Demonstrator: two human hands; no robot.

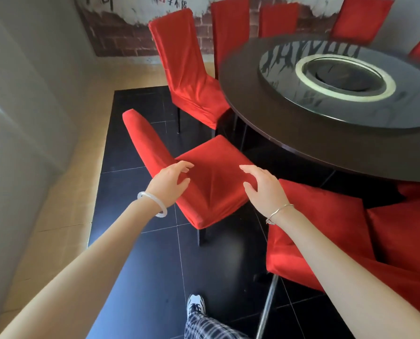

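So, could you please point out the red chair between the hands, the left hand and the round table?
red chair [213, 160], head view, seat middle.
left hand [171, 179], head view, back of hand.
round table [240, 94], head view, dark outer rim.

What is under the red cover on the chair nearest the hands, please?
Only one dark leg shows below the cover, at its front corner; the cloth hides everything else beneath it.
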